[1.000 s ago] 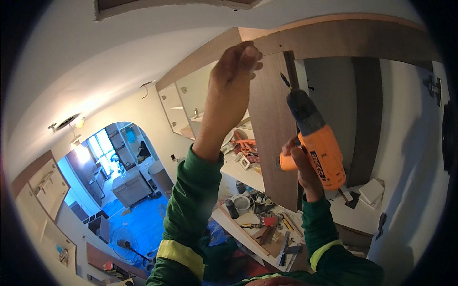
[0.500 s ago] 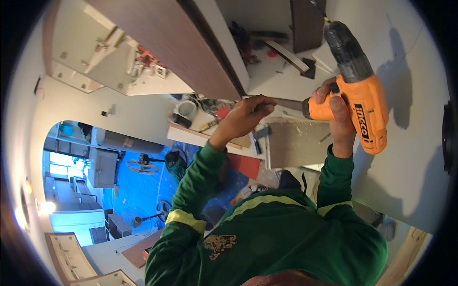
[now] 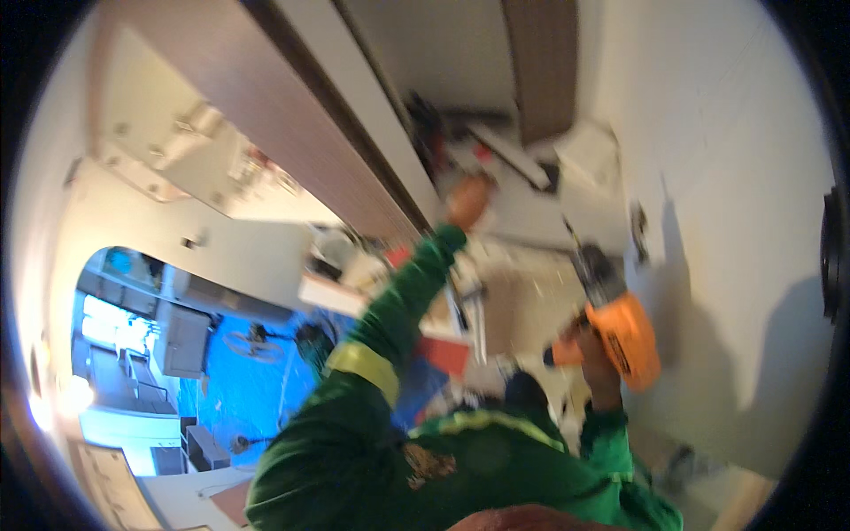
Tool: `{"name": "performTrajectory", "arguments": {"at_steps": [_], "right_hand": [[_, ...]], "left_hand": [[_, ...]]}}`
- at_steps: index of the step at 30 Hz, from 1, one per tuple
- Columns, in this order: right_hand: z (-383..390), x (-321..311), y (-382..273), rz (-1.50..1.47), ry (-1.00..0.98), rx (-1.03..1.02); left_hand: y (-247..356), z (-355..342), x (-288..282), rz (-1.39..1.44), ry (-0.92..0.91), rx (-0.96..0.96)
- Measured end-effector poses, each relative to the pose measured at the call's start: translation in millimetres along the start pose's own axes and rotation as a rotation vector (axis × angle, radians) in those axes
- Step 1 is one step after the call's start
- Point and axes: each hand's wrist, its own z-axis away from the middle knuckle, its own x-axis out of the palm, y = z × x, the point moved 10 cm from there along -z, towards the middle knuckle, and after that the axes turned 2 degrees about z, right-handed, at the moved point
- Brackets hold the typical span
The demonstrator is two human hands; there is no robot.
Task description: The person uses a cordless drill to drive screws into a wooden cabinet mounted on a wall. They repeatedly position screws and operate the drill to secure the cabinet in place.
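Left hand [image 3: 469, 202] and drill [image 3: 625, 341] have both shifted since half a second ago: the hand has gone from beside the lower end of the panel [image 3: 297, 106] to over the shelf [image 3: 522, 217], and the drill has come down toward the chest, with the view itself swung a little too. As I judge it, drilling is paused: the bit [image 3: 569, 232] points up and away, seemingly clear of any surface, while the free arm reaches in among loose pieces.

Right hand [image 3: 600, 365] is wrapped round the drill's handle, in front of the white wall [image 3: 726, 133]. Nearest the left hand lie a pale strip [image 3: 512, 159], a small red piece [image 3: 482, 153] and a dark square [image 3: 548, 180].

Motion blur spoils the left fingers; they look bent, perhaps, but whether they grip or touch anything I cannot tell. Fingers hide the trigger. Clutter [image 3: 425, 133] at the shelf's back is a dark smear, the left sleeve [image 3: 403, 292] covers part of the bench behind it, and the panel's upper end is cut off.
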Motion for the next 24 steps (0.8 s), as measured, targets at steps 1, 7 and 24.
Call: {"name": "performTrajectory", "arguments": {"at_steps": [1,7,24], "right_hand": [[-4,2,-2,-0.127,0.023,-0.057],[-26,41,-20,-0.254,-0.056,-0.189],[-22,292,-149,-0.265,-0.826,-0.411]], "left_hand": [[-10,2,13,-0.126,-0.015,-0.011],[-11,-3,-40,0.267,-0.226,-0.405],[85,34,-576,1.180,0.619,-0.608]]}}
